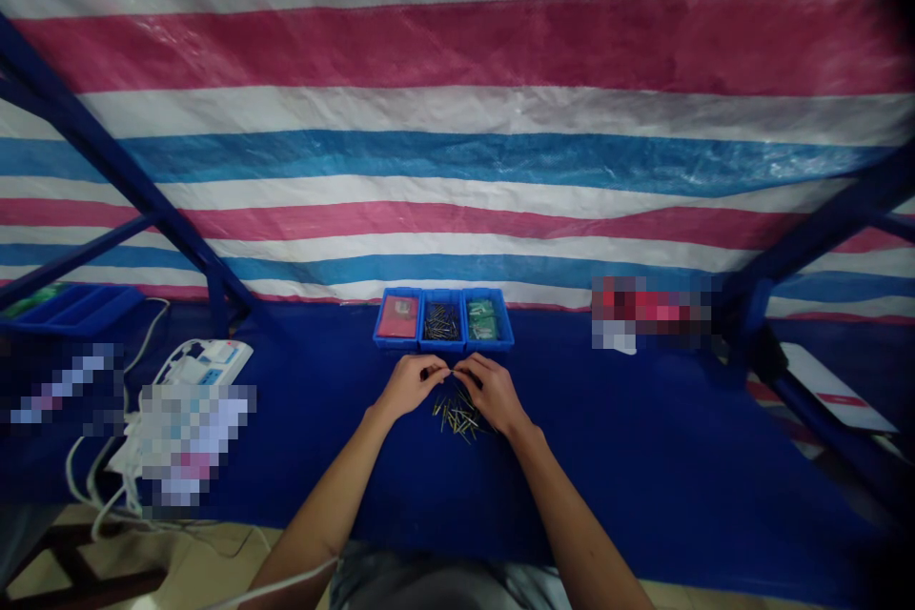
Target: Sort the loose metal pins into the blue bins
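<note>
My left hand (413,384) and my right hand (491,389) meet over the blue table, fingertips nearly touching. Both are closed in a pinch; whatever lies between the fingertips is too small to make out. Just under my right hand spreads a loose pile of thin, brass-coloured metal pins or screws (457,417). Beyond the hands stand three small blue bins side by side. The left bin (397,341) has a flat pinkish-red piece in it, the middle bin (441,343) several dark thin metal pieces, and the right bin (490,343) green-and-white items.
A white power strip (207,360) with cables lies on the left of the blue table (607,457). Farther left is a blue divided tray (75,307). Blurred red items (643,305) sit at the back right. Blue metal frame bars (114,152) and a striped tarp (457,152) enclose the table.
</note>
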Available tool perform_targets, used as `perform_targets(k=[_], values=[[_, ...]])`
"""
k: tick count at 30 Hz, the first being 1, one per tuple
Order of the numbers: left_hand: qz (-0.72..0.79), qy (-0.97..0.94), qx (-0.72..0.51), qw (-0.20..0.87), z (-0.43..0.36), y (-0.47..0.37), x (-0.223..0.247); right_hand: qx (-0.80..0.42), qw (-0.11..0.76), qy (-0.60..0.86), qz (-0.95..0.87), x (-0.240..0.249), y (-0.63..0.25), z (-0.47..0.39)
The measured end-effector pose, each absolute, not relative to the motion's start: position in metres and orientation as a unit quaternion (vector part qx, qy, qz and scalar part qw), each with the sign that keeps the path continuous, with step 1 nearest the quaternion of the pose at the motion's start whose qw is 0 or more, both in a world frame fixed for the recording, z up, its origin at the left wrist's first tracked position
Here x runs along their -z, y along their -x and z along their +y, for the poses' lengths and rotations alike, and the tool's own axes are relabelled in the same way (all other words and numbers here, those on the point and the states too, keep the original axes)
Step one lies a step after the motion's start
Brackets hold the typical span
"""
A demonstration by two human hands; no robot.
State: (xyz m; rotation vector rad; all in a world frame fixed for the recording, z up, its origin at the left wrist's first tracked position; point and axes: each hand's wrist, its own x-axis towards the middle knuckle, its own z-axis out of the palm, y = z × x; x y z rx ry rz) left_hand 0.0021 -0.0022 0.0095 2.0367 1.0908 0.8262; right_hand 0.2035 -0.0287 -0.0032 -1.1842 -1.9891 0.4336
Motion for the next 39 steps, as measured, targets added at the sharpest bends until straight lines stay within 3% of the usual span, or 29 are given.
perform_targets(k=[19, 39], values=[[0.413, -0.779, -0.32, 0.346, -0.001, -0.002, -0.008, -0.159, 0.351, 0.479, -0.789, 0.0035, -0.2026, -0.0283], [0.417, -0.779, -0.317, 0.345, -0.0017, -0.0011, -0.0095, -0.178, 0.386, 0.464, -0.777, 0.0003, -0.2038, -0.0291]])
